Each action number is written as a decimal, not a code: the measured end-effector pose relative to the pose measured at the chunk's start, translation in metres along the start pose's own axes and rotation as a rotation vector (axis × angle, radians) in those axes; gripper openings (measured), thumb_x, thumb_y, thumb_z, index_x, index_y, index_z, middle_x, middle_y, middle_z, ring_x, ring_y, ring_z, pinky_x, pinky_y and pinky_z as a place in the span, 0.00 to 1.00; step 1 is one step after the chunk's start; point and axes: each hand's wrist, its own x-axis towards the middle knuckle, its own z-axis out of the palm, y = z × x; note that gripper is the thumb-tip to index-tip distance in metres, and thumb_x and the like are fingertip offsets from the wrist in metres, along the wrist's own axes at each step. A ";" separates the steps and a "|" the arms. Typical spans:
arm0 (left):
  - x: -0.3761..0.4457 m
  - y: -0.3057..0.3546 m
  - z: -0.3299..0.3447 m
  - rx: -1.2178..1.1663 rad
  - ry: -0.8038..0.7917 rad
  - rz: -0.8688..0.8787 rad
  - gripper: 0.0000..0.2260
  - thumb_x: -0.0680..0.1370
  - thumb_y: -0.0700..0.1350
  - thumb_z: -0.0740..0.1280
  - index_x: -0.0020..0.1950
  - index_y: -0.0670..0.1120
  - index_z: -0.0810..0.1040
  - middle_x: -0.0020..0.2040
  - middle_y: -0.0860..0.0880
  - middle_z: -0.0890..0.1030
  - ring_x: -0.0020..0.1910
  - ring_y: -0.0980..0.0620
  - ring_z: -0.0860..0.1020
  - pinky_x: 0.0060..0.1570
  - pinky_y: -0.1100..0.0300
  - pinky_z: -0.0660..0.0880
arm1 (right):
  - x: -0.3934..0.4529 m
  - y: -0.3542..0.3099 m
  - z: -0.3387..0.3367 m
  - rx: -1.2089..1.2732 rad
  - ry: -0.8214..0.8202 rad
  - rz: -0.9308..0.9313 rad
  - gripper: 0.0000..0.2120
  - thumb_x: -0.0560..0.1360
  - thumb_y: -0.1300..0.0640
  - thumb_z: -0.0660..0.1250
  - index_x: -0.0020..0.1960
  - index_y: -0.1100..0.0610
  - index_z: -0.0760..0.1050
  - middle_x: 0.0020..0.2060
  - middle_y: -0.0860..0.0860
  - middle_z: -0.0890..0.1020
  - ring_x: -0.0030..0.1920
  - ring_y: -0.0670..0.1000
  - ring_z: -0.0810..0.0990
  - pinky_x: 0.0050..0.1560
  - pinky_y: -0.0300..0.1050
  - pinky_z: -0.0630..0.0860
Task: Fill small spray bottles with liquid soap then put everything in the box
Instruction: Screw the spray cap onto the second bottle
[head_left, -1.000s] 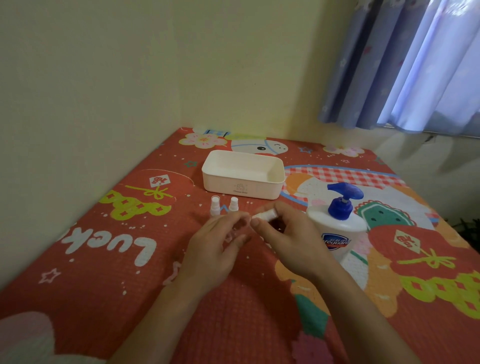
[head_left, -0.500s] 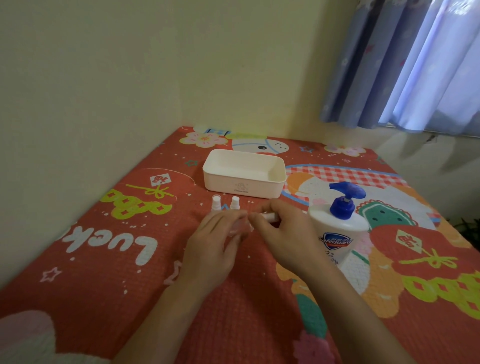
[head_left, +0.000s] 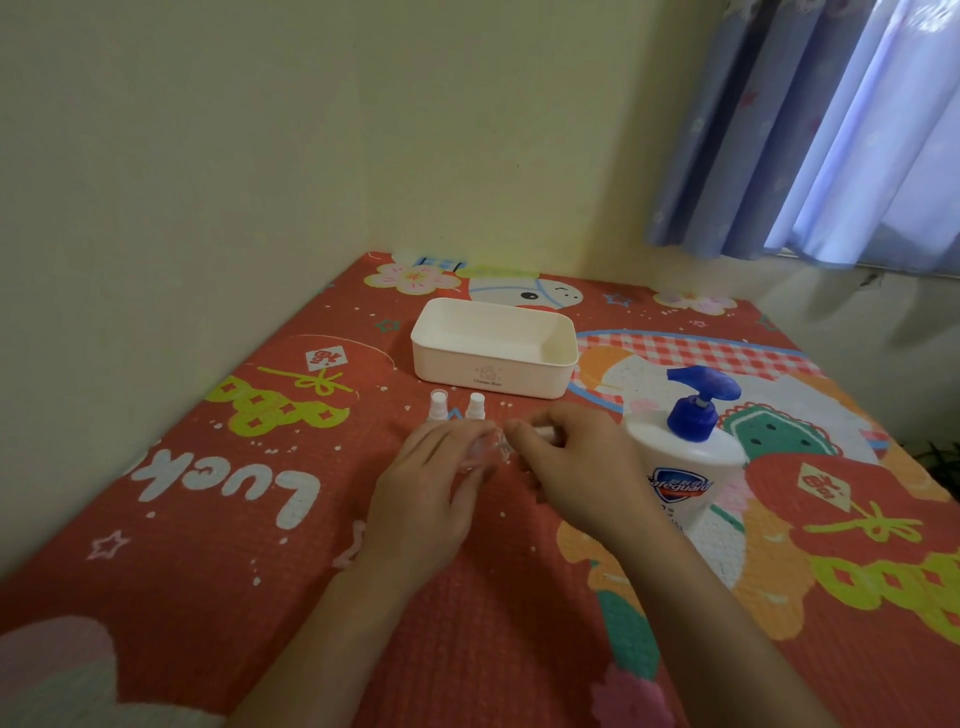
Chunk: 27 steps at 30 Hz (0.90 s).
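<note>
Mid-mat, ahead of the white box (head_left: 493, 347): left hand (head_left: 431, 488) gripping a clear small spray bottle (head_left: 480, 448), right hand (head_left: 571, 462) pinching its white cap (head_left: 543, 432). Probably uncapping before filling; next, bottle mouth under soap pump (head_left: 701, 397)

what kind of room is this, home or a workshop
Probably a room at home: a colourful cartoon play mat pushed into a corner of plain cream walls, with blue patterned curtains over a window on the right.
</note>
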 end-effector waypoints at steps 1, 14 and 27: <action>0.000 0.000 0.000 -0.003 -0.003 -0.007 0.17 0.76 0.42 0.67 0.65 0.50 0.76 0.61 0.56 0.79 0.62 0.54 0.75 0.61 0.57 0.74 | -0.001 0.000 -0.002 -0.009 -0.009 -0.029 0.07 0.74 0.45 0.65 0.42 0.46 0.77 0.31 0.45 0.81 0.34 0.44 0.80 0.38 0.48 0.80; 0.000 0.001 -0.002 -0.030 -0.035 -0.054 0.18 0.76 0.41 0.67 0.66 0.49 0.75 0.61 0.55 0.79 0.62 0.55 0.75 0.60 0.60 0.72 | -0.007 -0.007 -0.002 0.043 -0.065 -0.026 0.25 0.72 0.36 0.63 0.67 0.42 0.66 0.45 0.43 0.81 0.45 0.44 0.82 0.46 0.46 0.81; 0.002 0.000 -0.008 -0.022 0.008 -0.219 0.16 0.78 0.48 0.69 0.65 0.55 0.73 0.58 0.58 0.78 0.57 0.57 0.77 0.52 0.58 0.75 | -0.013 -0.012 -0.025 0.031 0.031 -0.046 0.07 0.74 0.55 0.67 0.50 0.45 0.74 0.40 0.44 0.82 0.36 0.45 0.82 0.40 0.49 0.82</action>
